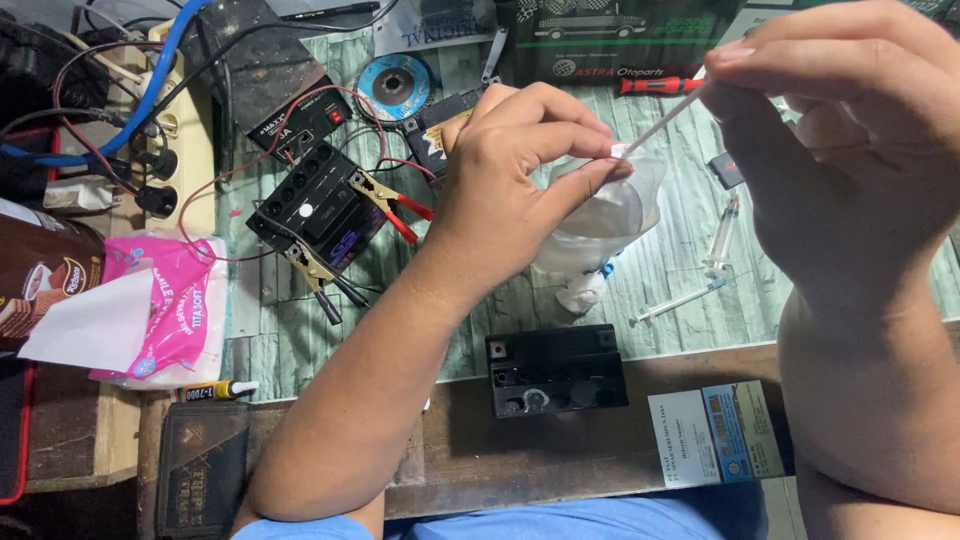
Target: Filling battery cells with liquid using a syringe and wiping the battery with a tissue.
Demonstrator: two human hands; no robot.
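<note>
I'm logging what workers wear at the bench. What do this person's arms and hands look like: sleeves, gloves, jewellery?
Both arms are bare up the forearm, with no gloves, watch, rings or bracelets visible on the left hand or the right hand. A light blue short sleeve edge shows at the left upper arm. Any sleeve on the right arm is out of frame.

A small battery (557,370) is sitting at the workbench's (520,450) front edge, a card (715,433) lying right of it; a clamped battery (318,205) is resting behind-left, syringes (705,270) lying behind-right.
</note>
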